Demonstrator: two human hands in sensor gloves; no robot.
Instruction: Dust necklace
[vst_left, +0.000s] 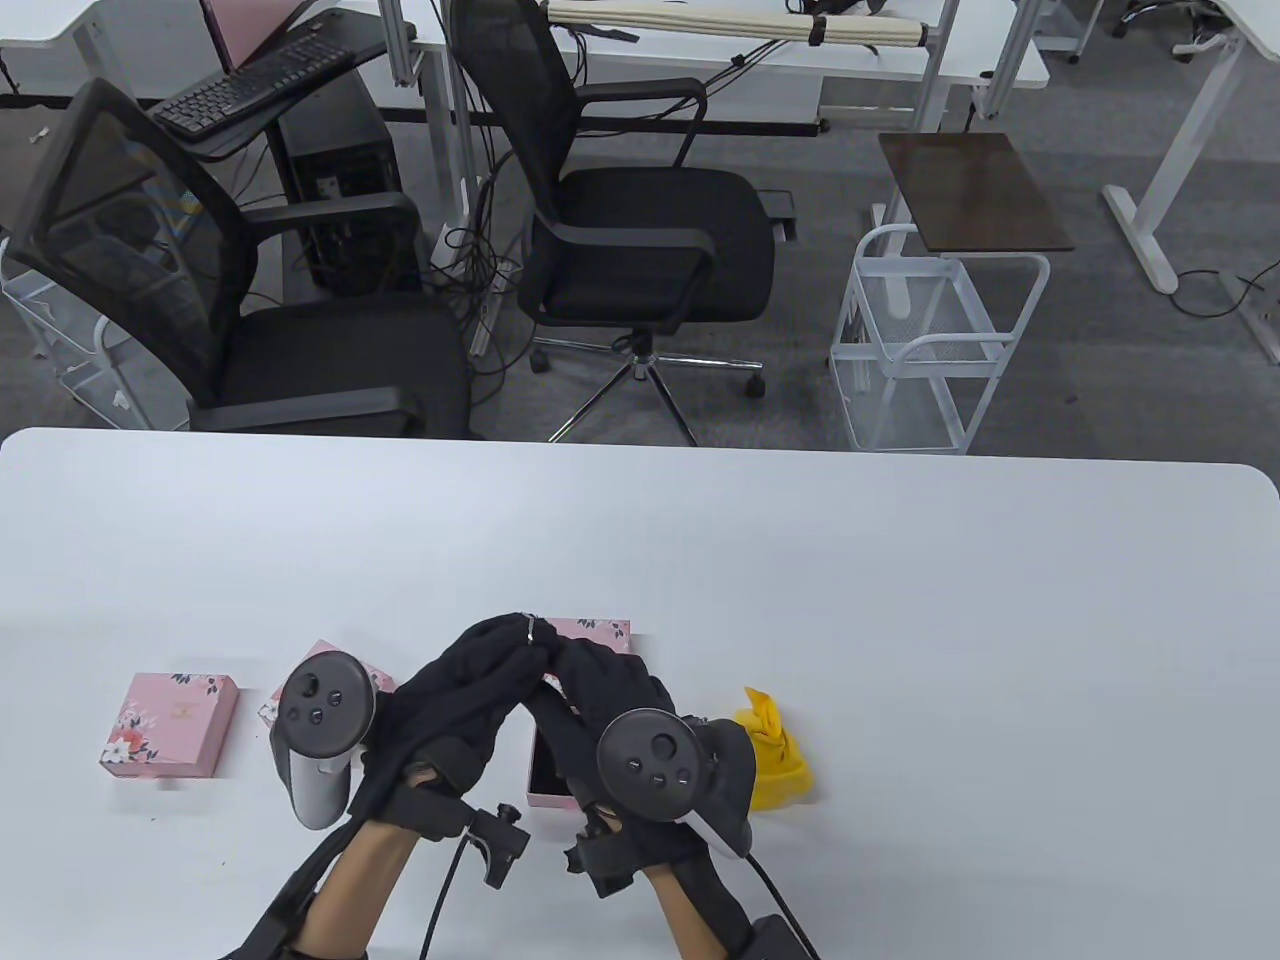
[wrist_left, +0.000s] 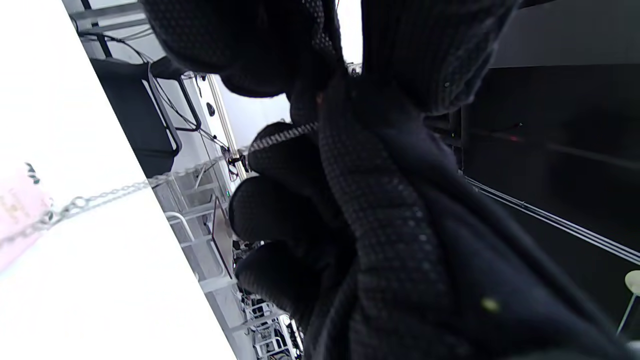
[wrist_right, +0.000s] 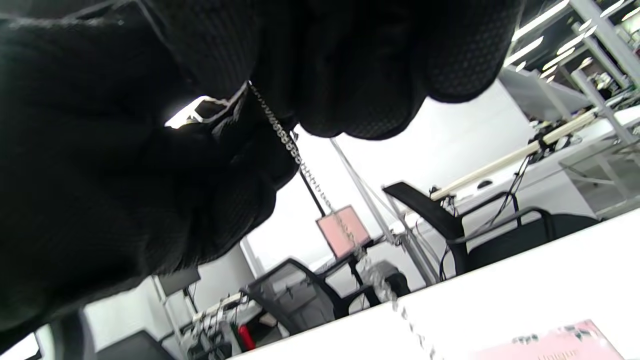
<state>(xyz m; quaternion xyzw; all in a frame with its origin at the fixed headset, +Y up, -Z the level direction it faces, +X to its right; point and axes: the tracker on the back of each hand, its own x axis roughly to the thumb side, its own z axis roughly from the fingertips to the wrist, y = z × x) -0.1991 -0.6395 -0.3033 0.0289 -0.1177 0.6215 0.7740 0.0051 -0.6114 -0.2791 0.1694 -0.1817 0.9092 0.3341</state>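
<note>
both hands up over the open pink box (vst_left: 548, 790) near table (vst_left: 900, 620) front edge. left hand (vst_left: 455, 700) & right hand (vst_left: 600, 690) meet fingertip to fingertip, each pinching the necklace (wrist_left: 115, 190). silver chain hangs from the pinch down toward the box. yellow cloth (vst_left: 775, 755) just right of r hand, closed pink box (vst_left: 168, 724) far left.

You're in an office: black mesh chairs (vst_left: 640, 230) face your white table (vst_left: 900, 600), a keyboard (vst_left: 255, 85) and desks (vst_left: 1000, 50) behind, grey carpet.
</note>
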